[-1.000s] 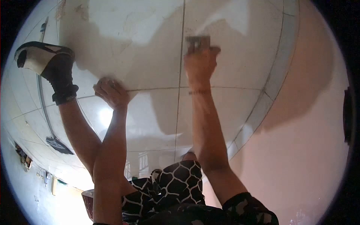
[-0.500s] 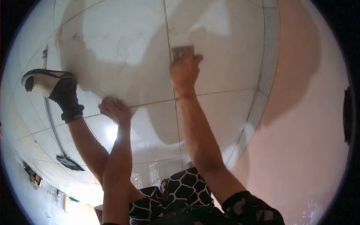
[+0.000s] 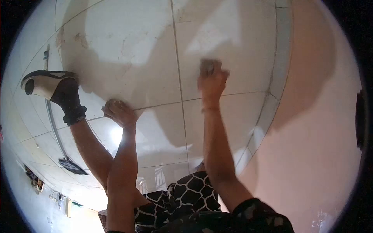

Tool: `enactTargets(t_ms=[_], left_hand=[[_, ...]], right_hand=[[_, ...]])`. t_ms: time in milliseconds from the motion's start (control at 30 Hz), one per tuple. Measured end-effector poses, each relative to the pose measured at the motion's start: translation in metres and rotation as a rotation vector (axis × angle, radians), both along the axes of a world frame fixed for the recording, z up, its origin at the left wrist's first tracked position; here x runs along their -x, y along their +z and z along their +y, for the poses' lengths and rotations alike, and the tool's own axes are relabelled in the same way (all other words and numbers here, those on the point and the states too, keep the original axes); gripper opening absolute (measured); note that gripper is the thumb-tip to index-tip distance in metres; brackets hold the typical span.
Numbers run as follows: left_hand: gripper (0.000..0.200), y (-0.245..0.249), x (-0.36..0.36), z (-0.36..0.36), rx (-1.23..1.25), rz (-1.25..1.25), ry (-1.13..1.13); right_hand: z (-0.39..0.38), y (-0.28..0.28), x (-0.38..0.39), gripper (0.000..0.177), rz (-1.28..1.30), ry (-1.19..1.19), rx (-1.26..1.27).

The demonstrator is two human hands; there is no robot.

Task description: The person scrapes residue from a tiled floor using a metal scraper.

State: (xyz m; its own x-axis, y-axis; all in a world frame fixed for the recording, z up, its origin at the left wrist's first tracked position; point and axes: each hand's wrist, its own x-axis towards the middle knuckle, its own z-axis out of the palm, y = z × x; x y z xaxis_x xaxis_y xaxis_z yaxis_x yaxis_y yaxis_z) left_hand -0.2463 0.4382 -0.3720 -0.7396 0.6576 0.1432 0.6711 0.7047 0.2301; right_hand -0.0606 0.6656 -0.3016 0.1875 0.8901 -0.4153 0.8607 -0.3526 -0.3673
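A person crouches over a pale tiled floor (image 3: 128, 50), seen from a head-worn camera. At far left, a foot (image 3: 48, 87) in a black sock and light-soled sandal is planted on the tiles, about where it stood half a second ago. Just right of it, the left hand (image 3: 119, 112) is braced on the floor at a horizontal tile joint, its grip curled closed. Whether it encloses anything cannot be told, and it has not shifted since the earlier frame.

The change is further right. The right hand (image 3: 211, 83), its grip closed over a small grey pad (image 3: 209, 65) pressed flat to the floor, has slid off the long grout line (image 3: 178, 70). It now works the tile to the right of that line and slightly nearer the body, where half a second ago the pad sat on the line itself. At far right, a grey skirting strip (image 3: 281, 50) meets a pinkish wall (image 3: 322, 128).
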Motion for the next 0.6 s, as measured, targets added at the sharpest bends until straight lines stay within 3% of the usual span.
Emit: enactTargets(t_ms=[100,233,300,333,367,433,467,533,600], left_hand=[[0.032,0.014,-0.004,0.010,0.005,0.046,-0.055],[0.030,0.009,0.000,0.010,-0.036,0.030,-0.064],[0.028,0.005,-0.002,0.005,-0.002,0.029,-0.012],[0.028,0.008,-0.006,0.001,0.014,0.018,-0.013],[0.028,0.011,-0.006,0.003,-0.006,0.003,-0.027],[0.028,0.011,0.000,0.009,-0.037,0.007,-0.043],[0.027,0.012,-0.002,0.008,-0.028,0.026,-0.047],[0.027,0.007,0.003,0.012,-0.045,0.057,-0.056],[0.025,0.003,0.000,0.003,0.003,0.060,-0.018]], right_hand=[[0.048,0.001,0.015,0.033,-0.002,0.070,-0.043],[-0.023,-0.011,-0.023,0.034,-0.074,0.269,-0.130],[-0.023,-0.028,-0.030,0.035,-0.156,0.693,-0.380],[0.006,-0.027,-0.004,0.029,-0.012,0.484,-0.350],[0.040,-0.061,0.010,0.026,-0.120,0.455,-0.129],[0.068,0.008,0.046,0.024,0.049,0.123,0.014],[0.044,0.007,0.028,0.024,0.043,0.119,0.016],[-0.001,-0.017,-0.005,0.025,-0.104,0.612,-0.400],[0.021,-0.029,0.010,0.024,-0.090,0.536,-0.454]])
